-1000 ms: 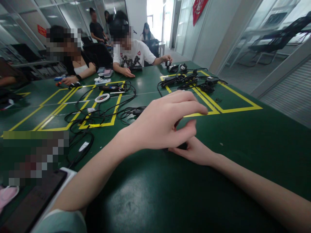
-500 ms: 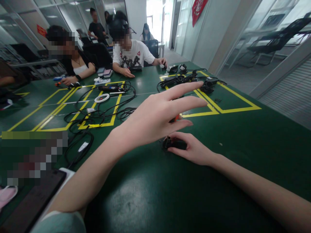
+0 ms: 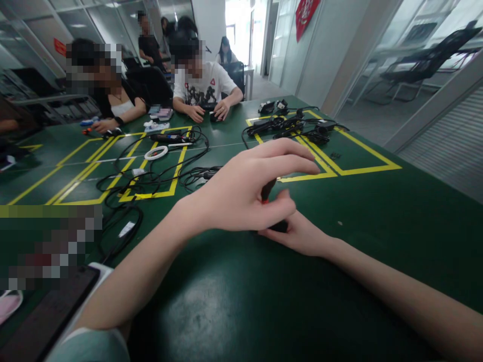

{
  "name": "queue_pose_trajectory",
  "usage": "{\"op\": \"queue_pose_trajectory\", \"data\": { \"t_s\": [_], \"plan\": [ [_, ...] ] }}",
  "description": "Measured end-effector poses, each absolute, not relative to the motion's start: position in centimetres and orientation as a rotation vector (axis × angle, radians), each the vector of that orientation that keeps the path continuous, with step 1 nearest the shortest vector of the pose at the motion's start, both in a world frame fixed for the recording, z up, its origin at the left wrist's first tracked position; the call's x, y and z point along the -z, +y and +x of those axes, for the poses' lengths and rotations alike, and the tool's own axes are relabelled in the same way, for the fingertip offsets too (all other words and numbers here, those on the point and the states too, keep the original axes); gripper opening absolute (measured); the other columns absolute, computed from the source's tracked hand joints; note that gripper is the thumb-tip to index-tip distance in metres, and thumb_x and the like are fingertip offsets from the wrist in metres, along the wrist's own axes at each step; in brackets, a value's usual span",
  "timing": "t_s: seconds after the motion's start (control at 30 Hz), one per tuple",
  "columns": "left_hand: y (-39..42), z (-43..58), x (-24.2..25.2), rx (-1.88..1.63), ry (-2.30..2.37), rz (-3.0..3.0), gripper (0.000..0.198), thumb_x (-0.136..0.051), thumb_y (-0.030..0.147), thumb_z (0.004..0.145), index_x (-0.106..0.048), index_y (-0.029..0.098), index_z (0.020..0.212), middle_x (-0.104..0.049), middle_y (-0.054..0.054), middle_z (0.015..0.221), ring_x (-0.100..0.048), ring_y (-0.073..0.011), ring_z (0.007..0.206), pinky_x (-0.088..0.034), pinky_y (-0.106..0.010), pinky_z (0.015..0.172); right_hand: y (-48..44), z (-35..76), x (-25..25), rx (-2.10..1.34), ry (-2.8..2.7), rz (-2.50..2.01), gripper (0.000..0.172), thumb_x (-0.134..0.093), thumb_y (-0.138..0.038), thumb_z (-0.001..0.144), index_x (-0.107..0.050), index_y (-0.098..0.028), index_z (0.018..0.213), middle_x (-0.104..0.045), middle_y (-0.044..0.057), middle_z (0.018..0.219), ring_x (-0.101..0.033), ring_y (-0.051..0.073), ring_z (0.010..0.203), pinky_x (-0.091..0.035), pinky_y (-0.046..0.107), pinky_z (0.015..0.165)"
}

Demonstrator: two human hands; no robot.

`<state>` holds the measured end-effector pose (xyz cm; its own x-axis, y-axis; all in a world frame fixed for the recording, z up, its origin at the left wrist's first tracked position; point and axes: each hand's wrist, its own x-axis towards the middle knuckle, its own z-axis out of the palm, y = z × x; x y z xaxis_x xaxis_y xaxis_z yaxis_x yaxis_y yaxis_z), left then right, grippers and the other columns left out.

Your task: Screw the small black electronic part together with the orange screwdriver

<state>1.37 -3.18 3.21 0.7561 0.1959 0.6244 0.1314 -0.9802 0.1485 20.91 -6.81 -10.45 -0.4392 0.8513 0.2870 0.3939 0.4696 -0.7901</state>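
My left hand point(image 3: 249, 188) is raised over the table in the middle of the view. Its fingers are bent, with a gap between them and the thumb, and I see nothing gripped there. Through that gap shows a bit of a dark and orange thing point(image 3: 268, 190), mostly covered by the hand. Just beyond and below, my right hand point(image 3: 307, 232) rests on the green tabletop point(image 3: 362, 241), closed around a small black object point(image 3: 279, 227). The left hand hides most of that object, so its kind is unclear.
Coiled black cables point(image 3: 279, 125) lie inside yellow tape outlines at the far right. More loose cables point(image 3: 151, 173) and a white ring point(image 3: 156, 153) are on the left. A phone point(image 3: 56, 306) lies near the lower left. Two people sit across the table, handling small items.
My left hand's fingers have curled inward and its thumb has come down over the black object in the right hand. Across the table, a person has brought both hands together on a small thing.
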Motion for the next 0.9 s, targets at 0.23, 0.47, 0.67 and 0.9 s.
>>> {"op": "queue_pose_trajectory", "data": {
  "t_s": [0.23,0.47,0.67,0.9],
  "plan": [
    [-3.4,-0.4,-4.7,-0.794,0.268,2.842,0.044,-0.055,0.005,0.091,-0.069,0.026,0.126,-0.059,-0.008,0.152,-0.061,-0.0267,0.138,-0.060,-0.040,0.104,-6.7,21.0,10.7,-0.904,-2.036,-1.011,0.022,-0.071,-0.028,0.089,-0.070,-0.018,0.109,-0.079,0.009,0.105,-0.075,0.025,0.097,-0.062,0.041,0.090],
    [-2.8,0.7,-3.0,-1.073,0.424,3.058,0.018,-0.057,0.029,0.101,-0.068,0.022,0.114,-0.065,-0.011,0.142,-0.071,-0.0213,0.115,-0.059,-0.029,0.077,-6.6,21.1,10.7,-0.893,-2.032,-1.033,0.023,-0.073,-0.027,0.087,-0.070,-0.018,0.109,-0.079,0.008,0.104,-0.075,0.024,0.096,-0.062,0.042,0.090],
    [-2.7,1.6,-2.0,-1.288,0.592,3.213,0.031,-0.055,0.045,0.099,-0.066,0.018,0.088,-0.067,-0.002,0.076,-0.062,-0.0126,0.066,-0.042,-0.026,0.057,-6.9,20.9,10.7,-0.882,-2.004,-1.013,0.022,-0.071,-0.029,0.087,-0.071,-0.019,0.108,-0.080,0.008,0.104,-0.076,0.026,0.096,-0.063,0.041,0.088],
    [-3.2,1.0,-3.6,-0.944,0.293,2.999,0.031,-0.048,0.006,0.084,-0.072,0.022,0.095,-0.071,-0.007,0.123,-0.066,-0.0244,0.124,-0.054,-0.049,0.108,-6.8,21.0,10.2,-0.871,-2.030,-1.041,0.019,-0.070,-0.031,0.088,-0.071,-0.020,0.104,-0.079,0.007,0.101,-0.075,0.027,0.094,-0.063,0.042,0.085]
  ]
}}
